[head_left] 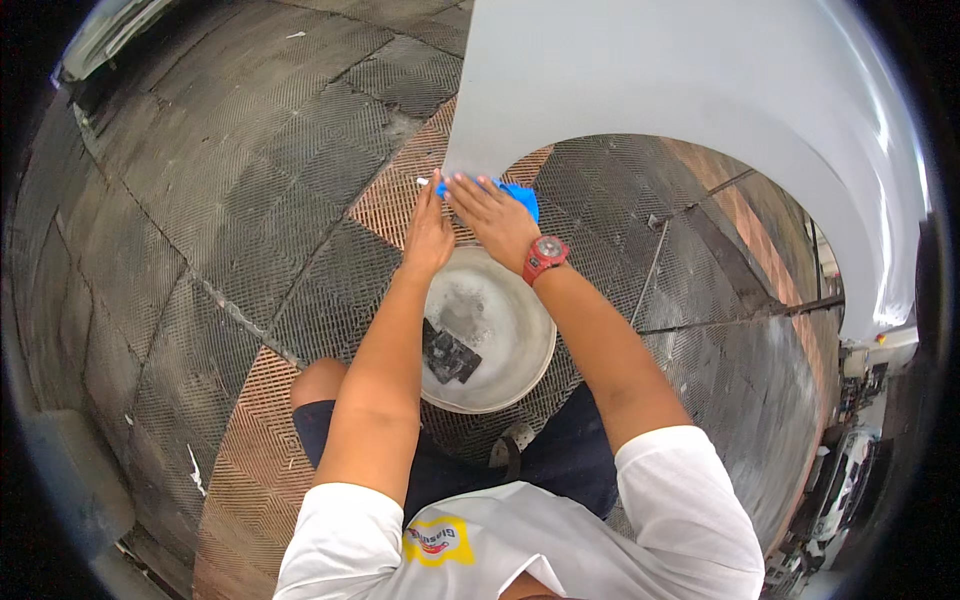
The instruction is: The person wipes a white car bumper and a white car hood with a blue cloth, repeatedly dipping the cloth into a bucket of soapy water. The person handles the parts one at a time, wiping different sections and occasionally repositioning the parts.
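Observation:
A large pale grey car fender (640,70) with a curved wheel-arch cutout rises in front of me. My right hand (492,218), wearing a red wristwatch (545,256), lies over a blue cloth-like piece (521,198) at the fender's lower corner. Its fingers stretch across the piece and hold it against the panel; much of the blue is covered by the hand. My left hand (430,236) is beside the same corner, fingers extended upward along its edge and near the blue piece. I cannot make out anything held in the left hand.
Between my knees stands a round whitish basin (545,370) of cloudy, sudsy water, with a dark rectangular pad (450,357) inside. Black and orange ribbed floor tiles (270,200) surround it. A vehicle (845,485) and assorted items are far right. A dark rounded object (75,475) sits left.

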`<state>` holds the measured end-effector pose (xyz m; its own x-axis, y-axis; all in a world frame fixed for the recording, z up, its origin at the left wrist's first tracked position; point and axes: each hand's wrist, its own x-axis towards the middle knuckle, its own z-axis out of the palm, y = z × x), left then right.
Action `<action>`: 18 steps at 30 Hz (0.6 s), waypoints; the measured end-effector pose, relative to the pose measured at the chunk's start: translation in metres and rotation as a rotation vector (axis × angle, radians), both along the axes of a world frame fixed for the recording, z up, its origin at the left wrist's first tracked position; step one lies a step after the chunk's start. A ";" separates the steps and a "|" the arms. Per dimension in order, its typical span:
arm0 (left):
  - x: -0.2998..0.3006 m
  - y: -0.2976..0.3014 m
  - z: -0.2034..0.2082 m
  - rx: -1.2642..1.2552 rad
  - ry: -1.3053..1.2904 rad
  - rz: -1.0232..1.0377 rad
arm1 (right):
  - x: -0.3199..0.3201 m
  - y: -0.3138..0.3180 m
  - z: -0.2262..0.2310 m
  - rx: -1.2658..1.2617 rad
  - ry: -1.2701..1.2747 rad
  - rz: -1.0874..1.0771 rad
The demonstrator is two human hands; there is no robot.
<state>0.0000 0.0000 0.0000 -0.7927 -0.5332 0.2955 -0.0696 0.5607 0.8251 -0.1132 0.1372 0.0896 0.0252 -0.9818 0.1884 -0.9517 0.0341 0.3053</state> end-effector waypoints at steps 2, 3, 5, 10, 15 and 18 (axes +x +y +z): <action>-0.001 0.011 0.001 0.031 0.024 -0.001 | 0.004 0.027 -0.011 0.068 -0.019 -0.019; -0.017 -0.016 0.010 -0.022 0.099 0.057 | -0.004 0.011 0.002 0.037 -0.065 -0.040; -0.002 -0.019 -0.001 -0.057 0.102 0.156 | 0.020 0.037 0.000 0.054 -0.299 -0.098; 0.034 0.031 0.042 0.172 0.185 0.198 | 0.075 0.114 0.044 -0.707 -1.356 -0.851; 0.094 0.121 0.082 1.421 0.373 -0.176 | 0.101 0.131 0.030 -0.716 -1.722 -0.574; 0.128 0.113 0.072 1.992 0.620 -0.255 | 0.079 0.132 0.029 -0.573 -1.145 -0.732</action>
<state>0.1283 0.1125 0.0721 -0.9277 -0.3079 -0.2111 0.3025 -0.9514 0.0581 -0.0346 0.2692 0.1184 -0.8598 -0.4961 0.1211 -0.3772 0.4571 -0.8055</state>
